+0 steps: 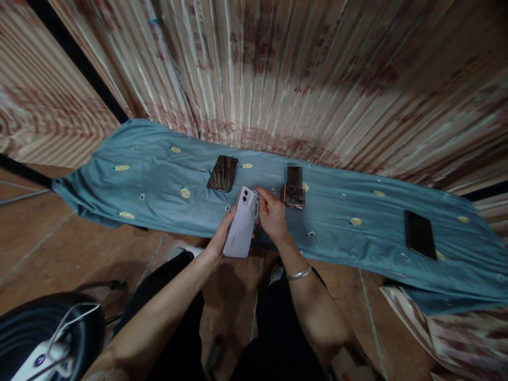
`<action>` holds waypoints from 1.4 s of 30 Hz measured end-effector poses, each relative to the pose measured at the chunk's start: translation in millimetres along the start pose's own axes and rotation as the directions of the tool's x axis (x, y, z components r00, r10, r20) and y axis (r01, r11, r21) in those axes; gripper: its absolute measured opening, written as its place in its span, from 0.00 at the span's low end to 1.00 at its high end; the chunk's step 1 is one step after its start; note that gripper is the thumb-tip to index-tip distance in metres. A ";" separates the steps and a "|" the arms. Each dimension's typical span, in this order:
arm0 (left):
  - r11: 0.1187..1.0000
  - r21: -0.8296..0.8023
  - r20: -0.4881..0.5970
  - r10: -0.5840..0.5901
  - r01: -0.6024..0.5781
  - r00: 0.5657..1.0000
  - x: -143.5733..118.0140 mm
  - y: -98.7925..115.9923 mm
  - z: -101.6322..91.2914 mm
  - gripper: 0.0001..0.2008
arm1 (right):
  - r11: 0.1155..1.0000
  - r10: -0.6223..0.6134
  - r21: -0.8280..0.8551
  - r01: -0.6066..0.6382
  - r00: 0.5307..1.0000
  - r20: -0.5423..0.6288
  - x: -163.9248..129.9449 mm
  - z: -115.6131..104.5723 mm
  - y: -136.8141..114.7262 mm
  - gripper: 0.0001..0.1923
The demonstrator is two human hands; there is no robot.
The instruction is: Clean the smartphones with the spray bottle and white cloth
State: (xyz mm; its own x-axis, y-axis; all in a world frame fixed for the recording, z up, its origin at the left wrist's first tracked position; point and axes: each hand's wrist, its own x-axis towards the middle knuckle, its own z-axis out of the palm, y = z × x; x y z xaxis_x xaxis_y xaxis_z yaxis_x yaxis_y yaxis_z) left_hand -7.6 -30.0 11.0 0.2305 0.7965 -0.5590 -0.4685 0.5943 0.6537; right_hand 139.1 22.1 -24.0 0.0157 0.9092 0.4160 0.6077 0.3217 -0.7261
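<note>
A pale lilac smartphone (239, 227) is held with its back and twin camera lenses facing up, tilted above the near edge of the cloth. My left hand (223, 235) grips its lower left side, the thumb along the edge and most fingers hidden beneath. At the upper right corner, beside the lenses, my right hand (271, 214) pinches the phone's edge. Something small and shiny shows by those fingertips, too unclear to name. Just beyond the held phone lies a dark smartphone (223, 173). Another smartphone (294, 197), partly pixelated, rests right of my right hand.
A blue-green patterned cloth (329, 233) covers the long, narrow surface. Toward its right end is a black smartphone (420, 235). A pleated curtain (254, 79) hangs behind. On the tiled floor at lower left are a black coil (24, 323) and a white power strip (42, 360).
</note>
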 end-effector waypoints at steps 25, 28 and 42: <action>0.967 -0.255 0.069 0.012 0.006 0.998 9.3 17.9 -5.7 0.28 | 0.949 0.102 0.300 -0.100 0.995 0.008 -7.2 12.9 -4.6 0.20; 0.970 -0.243 0.045 0.013 -0.002 0.999 9.1 18.8 -4.5 0.29 | 0.962 0.062 0.265 -0.070 0.997 0.039 -9.1 11.0 -6.2 0.20; 0.960 -0.279 -0.032 0.024 -0.032 0.999 4.1 22.6 -0.2 0.29 | 0.972 0.079 0.215 -0.092 0.995 0.069 -10.8 7.7 -6.4 0.18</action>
State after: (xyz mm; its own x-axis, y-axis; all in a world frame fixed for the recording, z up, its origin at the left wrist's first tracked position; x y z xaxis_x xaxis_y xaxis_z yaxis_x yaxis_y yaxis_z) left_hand -17.5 -13.3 23.4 0.1915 0.8068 -0.5590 -0.6951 0.5136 0.5031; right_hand 129.0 12.3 -28.0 0.0088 0.9478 0.3187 0.4185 0.2860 -0.8620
